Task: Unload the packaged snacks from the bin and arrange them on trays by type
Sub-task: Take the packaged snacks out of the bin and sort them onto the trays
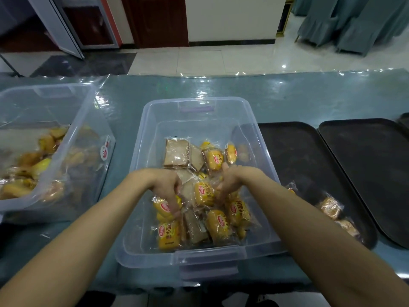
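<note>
Bin [155,134] centre, yellow buns [169,237] + brown slices [176,152] mixed. My L hand [164,187] pinching bun pack [163,207]; R hand [230,180] fingers curled in pile, hold unclear. Near tray [294,151] has few packs. Risk: slick film slips, types mix.

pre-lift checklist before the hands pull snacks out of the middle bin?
1. Both hands in the middle bin: ok, left hand and right hand among the packets.
2. Left grip closed on a yellow bun packet: cannot tell.
3. Right grip holding anything: cannot tell.
4. Types still mixed in the bin: ok, brown sandwich packets lie beside yellow ones.
5. Near tray has room: ok.
6. Far tray free: ok.
</note>
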`<action>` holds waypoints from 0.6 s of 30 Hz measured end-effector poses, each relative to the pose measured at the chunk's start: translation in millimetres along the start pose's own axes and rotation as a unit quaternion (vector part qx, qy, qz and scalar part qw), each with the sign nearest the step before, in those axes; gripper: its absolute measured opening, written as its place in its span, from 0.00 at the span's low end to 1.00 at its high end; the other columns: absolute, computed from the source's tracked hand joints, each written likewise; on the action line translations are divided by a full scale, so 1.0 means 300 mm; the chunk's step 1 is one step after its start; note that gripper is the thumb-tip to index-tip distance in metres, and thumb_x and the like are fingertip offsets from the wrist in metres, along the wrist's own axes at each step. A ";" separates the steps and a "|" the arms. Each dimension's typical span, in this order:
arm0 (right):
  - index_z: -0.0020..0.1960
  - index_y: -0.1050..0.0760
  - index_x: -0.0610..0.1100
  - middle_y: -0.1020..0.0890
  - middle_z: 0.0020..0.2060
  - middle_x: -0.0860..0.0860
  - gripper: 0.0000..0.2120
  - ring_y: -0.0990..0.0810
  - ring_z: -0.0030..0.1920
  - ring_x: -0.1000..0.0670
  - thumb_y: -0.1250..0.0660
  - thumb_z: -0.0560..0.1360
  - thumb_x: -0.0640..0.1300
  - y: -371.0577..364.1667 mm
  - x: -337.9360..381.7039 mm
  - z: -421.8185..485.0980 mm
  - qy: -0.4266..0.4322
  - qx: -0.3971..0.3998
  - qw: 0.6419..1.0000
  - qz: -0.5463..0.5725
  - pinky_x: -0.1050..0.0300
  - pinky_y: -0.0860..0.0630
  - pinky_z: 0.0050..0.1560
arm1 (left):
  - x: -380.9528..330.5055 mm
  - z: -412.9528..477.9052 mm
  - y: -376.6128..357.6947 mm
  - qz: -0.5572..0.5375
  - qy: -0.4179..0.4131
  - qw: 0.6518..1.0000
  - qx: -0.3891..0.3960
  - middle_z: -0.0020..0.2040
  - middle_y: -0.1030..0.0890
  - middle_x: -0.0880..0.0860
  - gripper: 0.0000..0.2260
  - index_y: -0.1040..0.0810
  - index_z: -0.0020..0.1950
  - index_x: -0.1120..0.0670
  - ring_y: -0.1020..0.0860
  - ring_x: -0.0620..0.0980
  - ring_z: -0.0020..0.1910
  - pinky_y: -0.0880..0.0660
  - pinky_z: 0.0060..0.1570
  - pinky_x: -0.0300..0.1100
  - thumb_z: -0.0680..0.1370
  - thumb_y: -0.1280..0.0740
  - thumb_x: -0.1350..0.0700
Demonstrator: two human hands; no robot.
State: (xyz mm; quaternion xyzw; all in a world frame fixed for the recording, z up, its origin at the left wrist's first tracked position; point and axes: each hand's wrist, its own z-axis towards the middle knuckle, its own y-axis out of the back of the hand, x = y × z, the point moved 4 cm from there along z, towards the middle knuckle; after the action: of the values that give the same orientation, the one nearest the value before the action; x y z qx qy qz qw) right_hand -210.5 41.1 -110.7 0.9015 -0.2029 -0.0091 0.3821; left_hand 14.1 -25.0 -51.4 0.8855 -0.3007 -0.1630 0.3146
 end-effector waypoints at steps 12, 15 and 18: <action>0.87 0.52 0.48 0.32 0.81 0.42 0.60 0.28 0.77 0.34 0.16 0.70 0.53 0.036 -0.001 -0.044 0.038 0.003 0.999 0.023 0.37 0.24 0.73 | -0.053 -0.043 0.033 -0.033 -0.010 0.999 -0.003 0.58 0.18 0.46 0.36 0.20 0.66 0.49 0.19 0.49 0.54 0.21 0.46 0.43 0.62 0.12 0.41; 0.86 0.48 0.48 0.28 0.78 0.43 0.56 0.25 0.73 0.35 0.17 0.69 0.46 0.065 -0.022 -0.061 0.047 -0.038 0.997 0.056 0.37 0.21 0.70 | -0.073 -0.015 0.083 -0.057 -0.051 0.992 -0.102 0.57 0.19 0.46 0.33 0.21 0.61 0.45 0.21 0.48 0.52 0.21 0.46 0.45 0.62 0.12 0.40; 0.78 0.32 0.44 0.20 0.65 0.46 0.34 0.19 0.60 0.43 0.25 0.75 0.39 0.081 -0.030 -0.083 0.066 -0.090 0.992 0.054 0.45 0.15 0.61 | -0.119 0.052 0.078 -0.073 -0.078 0.991 -0.086 0.67 0.20 0.48 0.42 0.26 0.75 0.46 0.21 0.51 0.62 0.20 0.61 0.50 0.65 0.13 0.44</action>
State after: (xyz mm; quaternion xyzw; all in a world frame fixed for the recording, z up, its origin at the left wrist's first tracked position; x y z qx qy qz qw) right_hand -223.1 46.3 -77.5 0.8497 -0.2240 0.0523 0.4745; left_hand -30.8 -23.9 -44.1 0.8591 -0.2442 -0.2795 0.3525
